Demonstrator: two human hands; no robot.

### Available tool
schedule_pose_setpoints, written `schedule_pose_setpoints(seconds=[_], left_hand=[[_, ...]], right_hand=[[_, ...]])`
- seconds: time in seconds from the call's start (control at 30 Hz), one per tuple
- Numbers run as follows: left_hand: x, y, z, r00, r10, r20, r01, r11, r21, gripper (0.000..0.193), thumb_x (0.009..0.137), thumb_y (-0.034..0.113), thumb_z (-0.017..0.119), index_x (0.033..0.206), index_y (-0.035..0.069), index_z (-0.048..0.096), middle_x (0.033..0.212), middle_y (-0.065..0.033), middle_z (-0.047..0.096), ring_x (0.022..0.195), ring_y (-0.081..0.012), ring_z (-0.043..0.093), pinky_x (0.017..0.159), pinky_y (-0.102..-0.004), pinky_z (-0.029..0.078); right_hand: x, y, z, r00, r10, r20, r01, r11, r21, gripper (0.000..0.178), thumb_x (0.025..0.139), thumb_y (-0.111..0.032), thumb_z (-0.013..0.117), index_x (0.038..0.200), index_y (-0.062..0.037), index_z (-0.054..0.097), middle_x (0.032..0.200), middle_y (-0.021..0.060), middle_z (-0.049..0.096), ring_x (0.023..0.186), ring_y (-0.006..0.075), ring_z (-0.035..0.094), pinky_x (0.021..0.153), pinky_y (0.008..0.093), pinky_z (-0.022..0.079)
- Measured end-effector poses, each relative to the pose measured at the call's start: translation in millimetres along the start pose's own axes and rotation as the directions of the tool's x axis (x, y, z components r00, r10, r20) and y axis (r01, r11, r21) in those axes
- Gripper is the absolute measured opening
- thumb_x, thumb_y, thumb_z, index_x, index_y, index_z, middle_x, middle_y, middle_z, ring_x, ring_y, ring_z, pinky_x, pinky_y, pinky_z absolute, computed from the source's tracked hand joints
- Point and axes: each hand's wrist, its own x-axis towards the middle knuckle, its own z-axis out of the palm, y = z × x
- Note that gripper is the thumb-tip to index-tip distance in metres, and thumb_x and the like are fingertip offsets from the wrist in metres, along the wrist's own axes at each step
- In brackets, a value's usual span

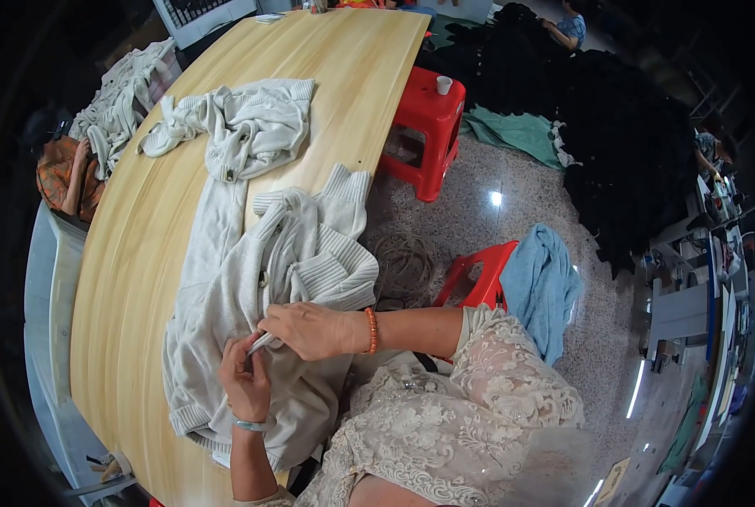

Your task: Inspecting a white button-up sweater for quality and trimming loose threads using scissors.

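Note:
A light grey knitted cardigan (217,296) lies bunched at the near edge of the table, its ribbed cuffs and hem showing. My left hand (244,384) pinches a fold of the knit between thumb and fingers. Just beside it, my right hand (305,329) is closed on the same strip of fabric, knuckles up. The two hands nearly meet over the garment. Whether a button or small tool is between the fingertips cannot be made out. Farther along the table lies a second light grey knitted garment (259,127), crumpled.
The wooden table (124,338) runs away from me. Right of it stand a red stool (428,118) with a white cup (444,84) and another red stool (479,275) with a blue cloth (539,287). A large black fabric heap (622,144) covers the floor beyond. People sit nearby.

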Motion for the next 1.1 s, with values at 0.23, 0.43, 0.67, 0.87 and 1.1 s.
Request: schedule_pose_setpoints(seconds=[0.23, 0.43, 0.67, 0.87, 1.1], left_hand=[[6, -15, -2, 0.993, 0.114, -0.002, -0.114, 0.991, -0.069, 0.027, 0.083, -0.015, 0.05, 0.103, -0.004, 0.064, 0.096, -0.0073, 0.059, 0.082, -0.0146, 0.057, 0.073, -0.0221, 0.044], [7, -14, -11, 0.997, 0.041, 0.057, -0.033, 0.99, -0.135, 0.02, 0.082, -0.011, 0.054, 0.097, -0.002, 0.065, 0.088, -0.0044, 0.057, 0.076, -0.0118, 0.052, 0.068, -0.0222, 0.041], [4, -24, -19, 0.999, -0.053, -0.002, 0.053, 0.993, 0.101, 0.016, 0.079, 0.011, 0.076, 0.084, 0.0, 0.064, 0.067, -0.0026, 0.056, 0.061, -0.0093, 0.051, 0.056, -0.025, 0.042], [8, -9, -16, 0.955, 0.273, -0.118, -0.127, 0.732, 0.669, 0.019, 0.076, 0.015, 0.077, 0.084, 0.005, 0.063, 0.079, -0.0101, 0.062, 0.073, -0.0295, 0.059, 0.066, -0.0392, 0.047], [41, 22, 35, 0.931, 0.35, 0.106, -0.36, 0.83, 0.427, 0.03, 0.079, -0.002, 0.059, 0.109, 0.001, 0.061, 0.111, -0.0179, 0.061, 0.097, -0.0358, 0.061, 0.083, -0.042, 0.05]], right_hand=[[2, 1, 4, 0.998, -0.034, -0.043, 0.032, 0.998, -0.058, 0.028, 0.079, -0.003, 0.053, 0.106, 0.0015, 0.056, 0.094, 0.0168, 0.056, 0.086, 0.0361, 0.061, 0.075, 0.0419, 0.049], [3, 3, -8, 0.991, -0.128, -0.027, 0.129, 0.99, 0.052, 0.018, 0.078, -0.003, 0.055, 0.095, -0.0001, 0.06, 0.085, 0.0145, 0.055, 0.08, 0.0344, 0.061, 0.069, 0.0414, 0.049], [-1, 2, -13, 0.997, 0.019, 0.077, -0.027, 0.994, 0.103, 0.017, 0.085, -0.02, 0.064, 0.094, -0.0054, 0.065, 0.084, 0.0126, 0.063, 0.08, 0.0337, 0.064, 0.069, 0.0415, 0.05], [-25, 18, -43, 0.971, 0.186, 0.152, -0.166, 0.976, -0.138, 0.016, 0.085, -0.02, 0.064, 0.092, -0.0058, 0.064, 0.084, 0.0127, 0.065, 0.08, 0.0345, 0.065, 0.07, 0.0435, 0.051], [-32, 13, -40, 0.984, 0.179, -0.007, -0.177, 0.965, -0.192, 0.011, 0.087, -0.014, 0.061, 0.093, -0.0058, 0.059, 0.084, 0.0133, 0.061, 0.078, 0.0355, 0.063, 0.065, 0.0436, 0.051]])
